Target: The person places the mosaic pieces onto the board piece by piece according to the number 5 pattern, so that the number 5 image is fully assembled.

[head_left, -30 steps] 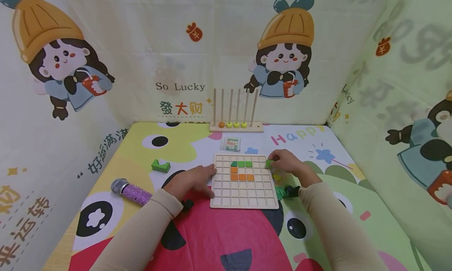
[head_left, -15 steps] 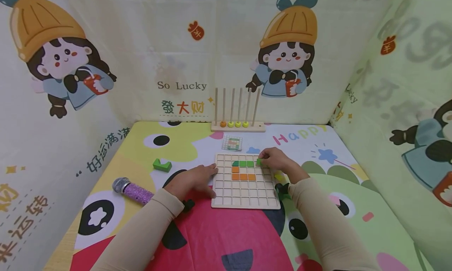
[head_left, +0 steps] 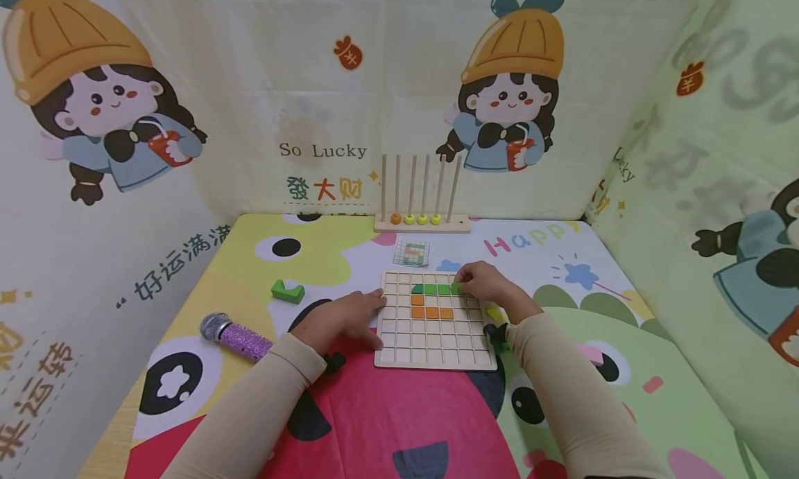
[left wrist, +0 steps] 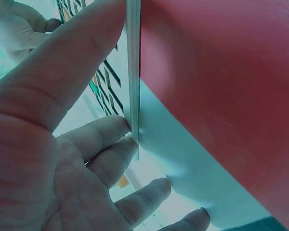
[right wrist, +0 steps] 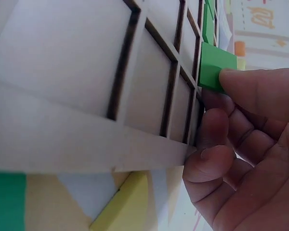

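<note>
A wooden grid board (head_left: 431, 340) lies mid-table with a row of green tiles (head_left: 433, 289) and an L of orange tiles (head_left: 431, 312) in its cells. My right hand (head_left: 487, 283) pinches a green square tile (right wrist: 216, 65) between thumb and fingers, tilted at a cell beside the end of the green row. The outspread left hand (head_left: 346, 319) touches the board's left edge; in the left wrist view, its thumb and fingertips (left wrist: 127, 144) lie along that edge.
Behind the board lies a small pattern card (head_left: 412, 252), then a peg abacus (head_left: 422, 222) with several beads. A green notched block (head_left: 288, 292) and a purple glitter microphone (head_left: 240, 337) are on the left. A yellow block (right wrist: 127, 202) sits by the board's right edge.
My right hand has carried the green tile leftward from beyond the board's right edge to the green row. The left hand has stayed at the board's left edge.
</note>
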Available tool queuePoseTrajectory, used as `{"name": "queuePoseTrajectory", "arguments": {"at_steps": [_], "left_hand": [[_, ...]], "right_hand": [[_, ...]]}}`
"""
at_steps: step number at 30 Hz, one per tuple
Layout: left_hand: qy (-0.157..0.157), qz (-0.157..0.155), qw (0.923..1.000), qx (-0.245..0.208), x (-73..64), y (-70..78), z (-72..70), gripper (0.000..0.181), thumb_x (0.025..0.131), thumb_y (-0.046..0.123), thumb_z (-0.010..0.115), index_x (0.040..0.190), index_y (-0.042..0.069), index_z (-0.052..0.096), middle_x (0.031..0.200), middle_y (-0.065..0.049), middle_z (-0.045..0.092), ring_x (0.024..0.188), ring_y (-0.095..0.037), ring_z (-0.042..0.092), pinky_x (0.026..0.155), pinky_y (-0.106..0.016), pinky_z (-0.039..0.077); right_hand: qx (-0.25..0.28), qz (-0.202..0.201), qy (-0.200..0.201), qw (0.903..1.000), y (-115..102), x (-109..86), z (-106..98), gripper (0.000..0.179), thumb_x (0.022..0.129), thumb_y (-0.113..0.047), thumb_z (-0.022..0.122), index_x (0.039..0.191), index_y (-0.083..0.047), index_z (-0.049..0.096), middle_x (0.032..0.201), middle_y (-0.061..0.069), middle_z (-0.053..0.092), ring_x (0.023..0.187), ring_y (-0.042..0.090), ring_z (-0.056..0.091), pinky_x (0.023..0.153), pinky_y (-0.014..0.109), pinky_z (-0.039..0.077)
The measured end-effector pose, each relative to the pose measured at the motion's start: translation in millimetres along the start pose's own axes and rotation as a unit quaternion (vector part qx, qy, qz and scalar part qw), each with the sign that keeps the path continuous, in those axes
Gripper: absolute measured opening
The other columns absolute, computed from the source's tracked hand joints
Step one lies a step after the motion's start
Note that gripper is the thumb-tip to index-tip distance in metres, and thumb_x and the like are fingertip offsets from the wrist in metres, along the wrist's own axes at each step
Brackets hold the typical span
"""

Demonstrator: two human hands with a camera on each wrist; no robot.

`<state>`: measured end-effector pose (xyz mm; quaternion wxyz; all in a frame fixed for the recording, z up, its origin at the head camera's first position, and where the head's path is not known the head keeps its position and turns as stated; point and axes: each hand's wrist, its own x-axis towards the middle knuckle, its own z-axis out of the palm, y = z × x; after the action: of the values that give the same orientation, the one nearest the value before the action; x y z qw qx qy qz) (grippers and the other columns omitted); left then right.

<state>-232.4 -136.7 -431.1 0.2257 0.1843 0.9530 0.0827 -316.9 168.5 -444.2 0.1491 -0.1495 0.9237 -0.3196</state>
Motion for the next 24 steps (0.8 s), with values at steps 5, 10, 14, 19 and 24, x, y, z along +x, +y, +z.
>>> {"name": "queuePoseTrajectory", "arguments": {"at_steps": [5,10,14,19,24], "left_hand": [[0.001,0.001,1.0000,-0.004,0.0,0.2,-0.9,0.098,0.081,0.043,0.087,0.161,0.015,0.038,0.170,-0.006,0.031,0.151,-0.038,0.036,0.117,-0.050,0.043],[-0.001,0.000,0.9999,-0.013,0.5,-0.6,-0.6,0.098,0.081,0.042,0.087,0.161,0.015,0.038,0.171,-0.005,0.030,0.151,-0.039,0.036,0.117,-0.051,0.043],[0.000,0.000,0.9998,-0.018,1.0,-1.5,1.0,0.099,0.080,0.042,0.088,0.161,0.014,0.039,0.171,-0.006,0.030,0.151,-0.039,0.035,0.117,-0.051,0.043],[0.003,-0.001,0.9999,-0.014,1.6,-1.3,1.7,0.099,0.080,0.043,0.088,0.161,0.015,0.039,0.171,-0.006,0.031,0.152,-0.039,0.035,0.118,-0.051,0.042],[0.002,-0.004,1.0000,-0.007,2.0,-1.5,2.1,0.099,0.080,0.044,0.088,0.161,0.015,0.039,0.171,-0.006,0.031,0.152,-0.038,0.035,0.118,-0.052,0.041]], "right_hand": [[-0.015,0.012,0.003,0.9998,-0.8,2.7,1.2,0.012,0.099,-0.012,0.064,0.106,-0.005,0.071,0.102,0.009,0.069,0.091,0.023,0.058,0.082,0.036,0.051],[-0.053,0.002,0.013,0.9985,-5.0,2.7,3.8,0.012,0.098,-0.009,0.063,0.105,-0.004,0.072,0.101,0.010,0.070,0.091,0.024,0.060,0.084,0.040,0.053],[-0.083,0.001,0.022,0.9963,-8.6,2.2,6.2,0.013,0.097,-0.007,0.062,0.104,-0.004,0.072,0.104,0.012,0.072,0.094,0.026,0.062,0.090,0.044,0.054],[-0.107,0.012,0.030,0.9937,-8.6,4.5,8.2,0.011,0.096,-0.007,0.063,0.102,-0.006,0.073,0.103,0.010,0.072,0.095,0.026,0.062,0.094,0.045,0.054],[-0.107,0.009,0.028,0.9938,-9.3,1.0,6.4,0.012,0.096,-0.010,0.064,0.104,-0.007,0.073,0.102,0.009,0.072,0.094,0.025,0.061,0.092,0.044,0.054]]}}
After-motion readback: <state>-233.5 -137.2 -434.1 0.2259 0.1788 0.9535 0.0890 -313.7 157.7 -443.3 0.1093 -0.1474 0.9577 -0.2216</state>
